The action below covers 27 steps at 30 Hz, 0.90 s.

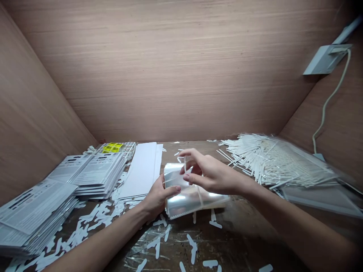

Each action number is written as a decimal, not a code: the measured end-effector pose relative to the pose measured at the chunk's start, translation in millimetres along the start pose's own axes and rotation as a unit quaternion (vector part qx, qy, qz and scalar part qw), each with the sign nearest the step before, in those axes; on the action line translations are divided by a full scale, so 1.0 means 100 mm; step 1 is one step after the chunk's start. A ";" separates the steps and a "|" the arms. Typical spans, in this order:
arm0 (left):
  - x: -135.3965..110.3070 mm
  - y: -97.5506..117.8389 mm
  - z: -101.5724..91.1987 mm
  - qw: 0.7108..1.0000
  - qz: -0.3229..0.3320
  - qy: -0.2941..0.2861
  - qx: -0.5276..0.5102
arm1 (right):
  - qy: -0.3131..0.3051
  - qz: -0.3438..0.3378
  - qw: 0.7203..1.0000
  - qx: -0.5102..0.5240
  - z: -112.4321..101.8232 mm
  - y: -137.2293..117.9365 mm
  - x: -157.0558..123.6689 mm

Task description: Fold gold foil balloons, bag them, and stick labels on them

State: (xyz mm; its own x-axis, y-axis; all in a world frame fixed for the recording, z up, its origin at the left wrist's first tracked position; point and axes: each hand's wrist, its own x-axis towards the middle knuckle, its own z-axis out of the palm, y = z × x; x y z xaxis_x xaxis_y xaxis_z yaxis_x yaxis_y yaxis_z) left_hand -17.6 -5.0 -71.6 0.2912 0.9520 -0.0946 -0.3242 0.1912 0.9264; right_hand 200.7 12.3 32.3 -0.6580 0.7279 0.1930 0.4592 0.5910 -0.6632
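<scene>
Tan wood-veneer panels (159, 64) box in a scarred brown workbench (235, 234) carrying a clear bag of white plastic strips (278, 162) on the right, and stacks of printed cards (85, 173) beside plain white sheets (141, 170) on the left. White die-cut scraps (93, 219) litter the surface. Held just above the bench near its middle is a banded bundle of clear plastic sleeves (190, 198): the left hand (157, 198) cups it, thumb pressed across its front, while the right hand (212, 175) curves over the top, thumb and forefinger pinching near its upper edge.

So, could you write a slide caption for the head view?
Left hand and right hand hold clear plastic sleeves.
</scene>
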 end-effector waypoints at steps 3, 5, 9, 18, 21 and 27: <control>-0.02 0.02 0.02 1.000 -0.017 0.008 -0.012 | 0.047 0.123 0.973 -0.191 0.09 0.07 0.00; -0.03 0.03 0.01 1.000 -0.020 0.012 -0.007 | 0.025 0.171 0.956 -0.239 0.16 0.13 0.01; -0.02 0.01 0.00 1.000 -0.017 0.013 -0.003 | -0.014 0.173 0.947 -0.269 0.18 0.20 0.04; -0.03 0.12 0.04 0.995 -0.053 0.044 -0.073 | 0.068 0.194 0.907 -0.367 -0.17 0.16 0.01; -0.05 0.18 -0.01 0.992 -0.082 0.058 -0.075 | 0.139 0.238 0.878 -0.391 -0.50 0.29 -0.06; -0.04 0.22 -0.07 0.987 -0.093 0.089 -0.097 | 0.343 0.327 0.791 -0.387 -1.25 0.90 -0.33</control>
State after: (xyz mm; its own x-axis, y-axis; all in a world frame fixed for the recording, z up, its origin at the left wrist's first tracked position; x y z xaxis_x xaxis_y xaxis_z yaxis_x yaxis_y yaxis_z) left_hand -32.2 -2.9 -53.1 0.2047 0.9200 -0.3342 -0.4520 0.3917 0.8014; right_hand 338.2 84.9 56.1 0.2283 0.8270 0.5137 0.9699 -0.1474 -0.1938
